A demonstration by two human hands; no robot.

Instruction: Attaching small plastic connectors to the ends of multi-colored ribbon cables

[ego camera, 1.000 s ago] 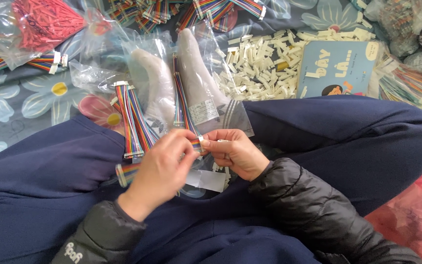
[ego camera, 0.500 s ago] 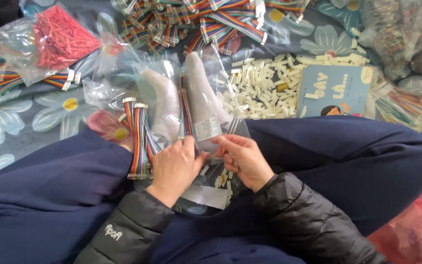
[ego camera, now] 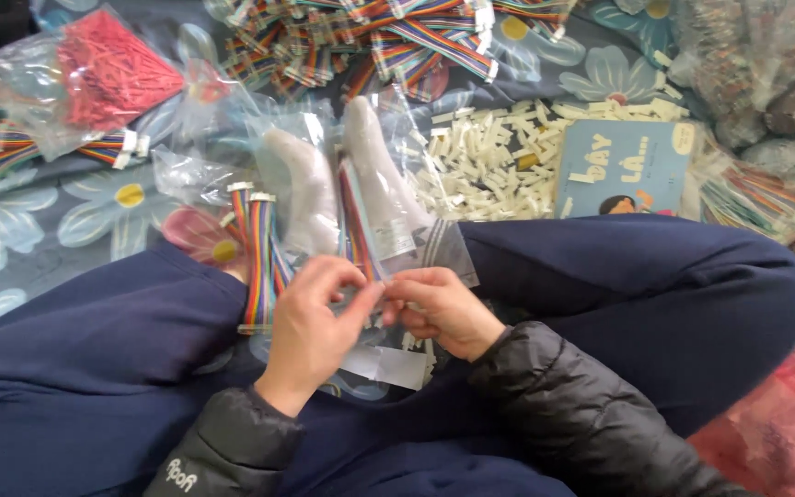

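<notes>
My left hand point(ego camera: 310, 322) and my right hand point(ego camera: 439, 308) meet over my lap, fingertips pinching a small clear plastic bag point(ego camera: 388, 354) with a rainbow ribbon cable point(ego camera: 358, 241) running up from between them. Both hands grip the bag and cable end; the exact contact is hidden by the fingers. A second rainbow ribbon cable point(ego camera: 258, 258) with white connectors lies just left of my left hand on my knee. My socked feet point(ego camera: 305, 193) sit beyond the hands under clear plastic.
A pile of white plastic connectors point(ego camera: 489, 161) lies on the floral cloth. A light blue booklet point(ego camera: 623, 170) is right of it. Several rainbow cables point(ego camera: 388, 37) heap at the top. A bag of red pieces point(ego camera: 103, 78) sits top left; a red bag point(ego camera: 784, 433) bottom right.
The view has tilted up slightly, showing more of the cable heap at the top. My hands have stayed together on the bag and cable, with small finger shifts.
</notes>
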